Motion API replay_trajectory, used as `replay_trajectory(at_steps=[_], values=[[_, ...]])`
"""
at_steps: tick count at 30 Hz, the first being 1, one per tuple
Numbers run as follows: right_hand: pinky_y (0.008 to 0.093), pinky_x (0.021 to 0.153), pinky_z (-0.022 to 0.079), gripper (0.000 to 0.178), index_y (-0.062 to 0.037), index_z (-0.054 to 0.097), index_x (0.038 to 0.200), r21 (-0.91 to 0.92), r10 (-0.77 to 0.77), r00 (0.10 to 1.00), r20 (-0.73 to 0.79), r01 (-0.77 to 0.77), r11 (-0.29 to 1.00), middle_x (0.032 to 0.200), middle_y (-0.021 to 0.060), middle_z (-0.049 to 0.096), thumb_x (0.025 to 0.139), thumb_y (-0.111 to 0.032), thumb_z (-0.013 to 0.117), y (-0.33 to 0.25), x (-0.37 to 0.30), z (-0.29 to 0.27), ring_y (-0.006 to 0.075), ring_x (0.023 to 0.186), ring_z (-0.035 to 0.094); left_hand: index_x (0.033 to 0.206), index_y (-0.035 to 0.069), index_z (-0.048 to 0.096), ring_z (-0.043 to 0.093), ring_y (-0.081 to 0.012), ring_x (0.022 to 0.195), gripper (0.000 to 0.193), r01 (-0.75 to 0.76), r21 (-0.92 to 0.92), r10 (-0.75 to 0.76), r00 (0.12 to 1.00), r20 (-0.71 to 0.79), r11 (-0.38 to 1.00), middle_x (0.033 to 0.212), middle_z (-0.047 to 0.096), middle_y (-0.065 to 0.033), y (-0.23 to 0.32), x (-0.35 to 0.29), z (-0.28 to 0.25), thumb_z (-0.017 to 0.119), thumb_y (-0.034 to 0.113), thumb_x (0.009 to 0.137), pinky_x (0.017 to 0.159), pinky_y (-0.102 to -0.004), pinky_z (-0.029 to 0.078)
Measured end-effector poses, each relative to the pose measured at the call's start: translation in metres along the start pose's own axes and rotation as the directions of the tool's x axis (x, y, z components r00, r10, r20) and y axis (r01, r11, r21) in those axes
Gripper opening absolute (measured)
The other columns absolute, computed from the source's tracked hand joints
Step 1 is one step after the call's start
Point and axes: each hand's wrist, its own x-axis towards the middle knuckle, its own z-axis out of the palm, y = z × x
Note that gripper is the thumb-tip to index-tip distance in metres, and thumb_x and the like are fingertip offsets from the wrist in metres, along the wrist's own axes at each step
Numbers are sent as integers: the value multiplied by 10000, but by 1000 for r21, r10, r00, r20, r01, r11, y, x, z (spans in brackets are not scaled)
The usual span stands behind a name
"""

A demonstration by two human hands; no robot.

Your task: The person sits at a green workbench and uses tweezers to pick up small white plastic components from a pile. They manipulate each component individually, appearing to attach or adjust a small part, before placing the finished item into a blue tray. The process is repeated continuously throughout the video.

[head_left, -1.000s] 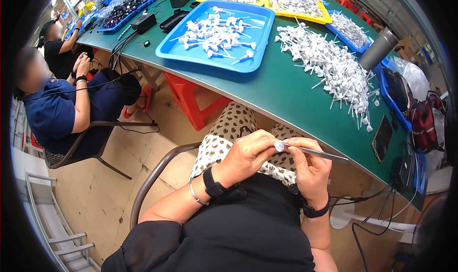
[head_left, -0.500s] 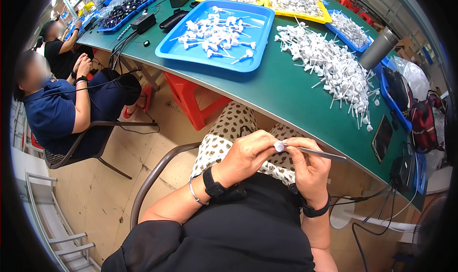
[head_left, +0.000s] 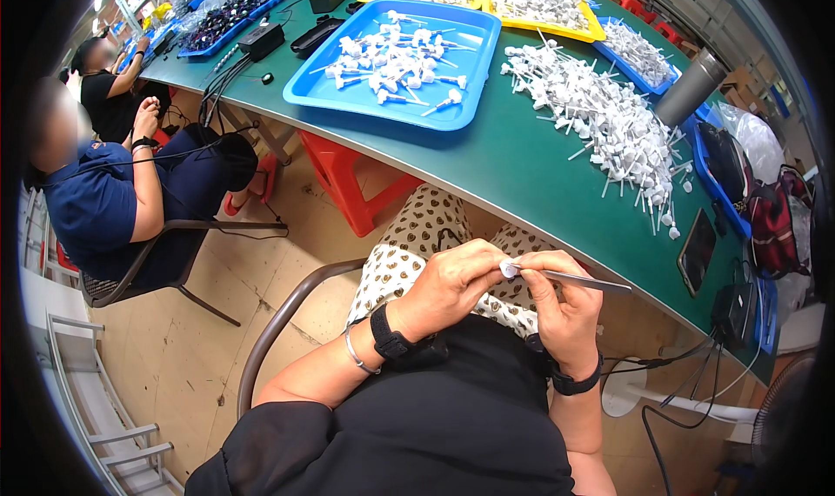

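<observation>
Over my lap, my left hand (head_left: 455,284) pinches a small white plastic part (head_left: 509,269) with a round cupped head. My right hand (head_left: 564,309) is closed on a slim grey metal blade-like tool (head_left: 591,282), whose exact kind I cannot make out. The tool's inner end meets the edge of the white part; its other end sticks out to the right. On the green table ahead, a blue tray (head_left: 391,65) holds several similar white parts with thin stems. A large heap of such stemmed parts (head_left: 600,117) lies to the right of the tray.
Yellow trays (head_left: 594,31) full of white parts stand at the back. A grey flask (head_left: 691,89), a phone (head_left: 697,251) and a black box (head_left: 733,311) with cables are on the right. A red stool (head_left: 348,183) stands under the table edge. A co-worker (head_left: 113,183) sits at left.
My hands, the white part and the tool stay almost still. At left, the co-worker has leaned slightly and lowered one arm.
</observation>
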Motion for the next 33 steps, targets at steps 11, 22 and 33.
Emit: replay_trajectory(at_steps=[11, 22, 33], values=[[343, 690, 557, 88, -3, 692, 969, -172, -147, 984, 104, 163, 972, 907, 112, 721, 889, 26, 717, -6, 6, -2, 278, 798, 692, 1076, -7, 703, 708, -270, 885, 169, -11, 22, 10, 999, 53, 1000, 996, 710, -119, 0, 1, -3, 721, -14, 909, 751, -340, 567], [287, 864, 560, 132, 43, 697, 1097, 371, 277, 959, -56, -238, 898, 1095, 113, 720, 967, 19, 690, 1, -6, -6, 167, 969, 692, 1113, -24, 722, 704, -164, 788, 148, 35, -85, -32, 999, 35, 996, 939, 701, -97, 1, 8, -13, 655, 31, 993, 701, -285, 578], [299, 876, 580, 143, 65, 650, 1124, 402, 278, 941, -193, -183, 897, 1071, 131, 722, 993, 8, 659, 0, -4, -16, 169, 956, 702, 1100, -19, 729, 703, -157, 814, 141, -13, -67, 12, 1000, -10, 998, 999, 707, -95, 3, 15, -19, 652, 29, 993, 725, -295, 586]])
